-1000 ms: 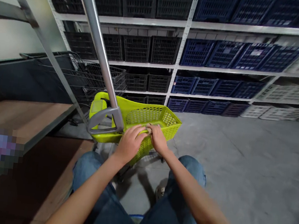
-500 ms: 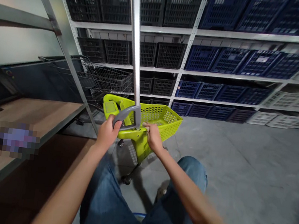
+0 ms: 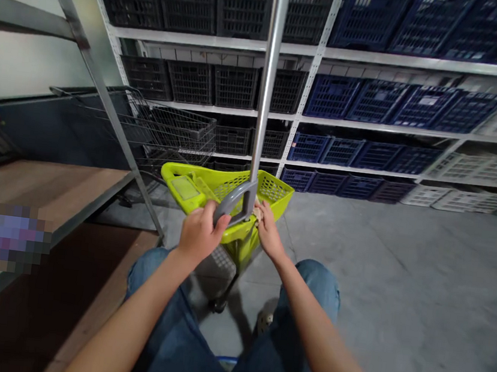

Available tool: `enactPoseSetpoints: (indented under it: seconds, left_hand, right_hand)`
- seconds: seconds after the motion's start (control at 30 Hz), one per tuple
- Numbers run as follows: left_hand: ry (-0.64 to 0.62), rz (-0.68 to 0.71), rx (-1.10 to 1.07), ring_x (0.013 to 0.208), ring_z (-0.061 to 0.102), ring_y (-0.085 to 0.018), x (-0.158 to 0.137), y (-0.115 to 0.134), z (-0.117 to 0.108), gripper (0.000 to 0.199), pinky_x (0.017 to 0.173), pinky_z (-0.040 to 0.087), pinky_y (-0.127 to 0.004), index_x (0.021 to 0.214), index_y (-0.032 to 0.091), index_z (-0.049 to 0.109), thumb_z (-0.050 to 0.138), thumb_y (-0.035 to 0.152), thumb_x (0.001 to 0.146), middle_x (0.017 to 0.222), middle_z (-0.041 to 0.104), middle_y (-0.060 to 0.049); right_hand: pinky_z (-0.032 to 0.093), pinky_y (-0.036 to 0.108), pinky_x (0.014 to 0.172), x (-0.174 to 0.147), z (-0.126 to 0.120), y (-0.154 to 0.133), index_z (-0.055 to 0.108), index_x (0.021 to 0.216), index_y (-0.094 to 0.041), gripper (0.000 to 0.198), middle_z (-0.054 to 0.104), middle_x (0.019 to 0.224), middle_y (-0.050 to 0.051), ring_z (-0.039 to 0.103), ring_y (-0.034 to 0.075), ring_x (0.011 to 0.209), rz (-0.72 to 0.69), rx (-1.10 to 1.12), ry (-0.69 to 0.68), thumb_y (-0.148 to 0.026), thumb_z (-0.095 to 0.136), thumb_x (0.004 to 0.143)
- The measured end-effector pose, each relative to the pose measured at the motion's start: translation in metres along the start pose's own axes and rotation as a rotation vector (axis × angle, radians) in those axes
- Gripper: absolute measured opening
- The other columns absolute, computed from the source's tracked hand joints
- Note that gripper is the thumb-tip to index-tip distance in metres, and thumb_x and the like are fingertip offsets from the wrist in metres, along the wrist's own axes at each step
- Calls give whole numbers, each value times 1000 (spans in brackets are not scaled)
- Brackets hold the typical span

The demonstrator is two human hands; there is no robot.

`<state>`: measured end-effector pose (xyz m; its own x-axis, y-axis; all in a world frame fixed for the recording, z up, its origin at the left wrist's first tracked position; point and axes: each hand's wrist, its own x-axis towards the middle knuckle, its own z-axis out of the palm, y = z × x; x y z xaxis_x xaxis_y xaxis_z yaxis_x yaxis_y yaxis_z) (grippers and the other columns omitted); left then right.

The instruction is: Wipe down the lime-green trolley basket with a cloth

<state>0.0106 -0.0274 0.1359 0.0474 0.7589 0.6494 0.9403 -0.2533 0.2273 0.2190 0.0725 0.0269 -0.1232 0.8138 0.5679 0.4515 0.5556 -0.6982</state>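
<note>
Green cart (image 3: pixel 207 176) is seen just ahead of both hands, its length set crosswise; the grey handle (image 3: pixel 231 197) is gripped by the left hand (image 3: pixel 201 232), a pale cloth (image 3: pixel 258 214) is pinched by the right hand (image 3: pixel 269 232), nearer the pole (image 3: pixel 266 92).

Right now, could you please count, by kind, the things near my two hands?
Grey plastic loop handle, at the left hand: 1
Crumpled beige cloth-like piece, at the right hand: 1
Lime-green perforated plastic basket: 1
Long silver metal pole: 1
Total: 4
</note>
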Motion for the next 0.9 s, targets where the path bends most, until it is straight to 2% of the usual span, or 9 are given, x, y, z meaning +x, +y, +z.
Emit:
enactPoseSetpoints:
  seconds: [0.1,0.23,0.33,0.43,0.5,0.63,0.73,0.9]
  left_hand:
    - [-91,76,26,72,68,-26,7,25,6,62,69,46,-33,104,16,60,19,62,97,72,69,-11]
    - [-226,176,27,73,69,-25,10,49,8,69,68,46,-32,109,15,61,16,66,96,74,71,-11]
    - [-339,258,-17,76,69,-24,15,50,1,67,70,46,-32,118,16,60,17,64,97,83,73,-10]
    - [-430,391,-50,85,70,-23,25,38,-6,63,84,47,-35,126,21,59,26,66,96,89,75,-7]
    - [-454,460,-9,84,70,-24,30,28,-7,63,91,45,-38,115,23,66,29,69,94,81,75,-5]
    - [-439,420,84,67,67,-23,31,16,-2,73,71,44,-35,79,22,74,22,71,93,61,68,-7]
    - [-402,411,67,61,64,-22,27,15,0,76,63,38,-33,72,22,74,20,71,94,57,66,-7]
    - [-383,439,32,60,63,-20,25,13,0,76,61,34,-31,70,22,73,20,69,95,59,68,-6]
  right_hand:
    - [36,48,116,-1,-15,-10,58,128,-22,45,57,139,11,49,21,135,4,-11,48,-15,38,89]
    - [44,46,110,-32,-32,-53,57,128,-24,41,62,129,10,56,21,123,-5,-54,226,-17,36,93]
    - [48,46,105,-62,-34,-79,56,127,-27,39,62,124,10,57,22,120,-19,-74,316,-17,37,95]
    - [47,47,105,-73,-33,-82,55,128,-29,40,59,127,10,55,24,123,-60,-78,305,-15,40,93]
    - [47,46,105,-66,-33,-71,56,126,-28,41,57,126,11,54,24,122,-78,-70,260,-13,40,92]
    - [46,45,104,-37,-34,-55,60,116,-23,38,57,119,12,54,24,117,-70,-39,187,-10,39,87]
    - [46,43,102,-33,-32,-63,62,109,-23,35,56,116,10,53,24,114,-84,-30,170,-10,40,86]
    - [45,42,99,-34,-31,-70,62,107,-23,31,57,113,9,52,24,111,-160,-7,172,-11,42,87]
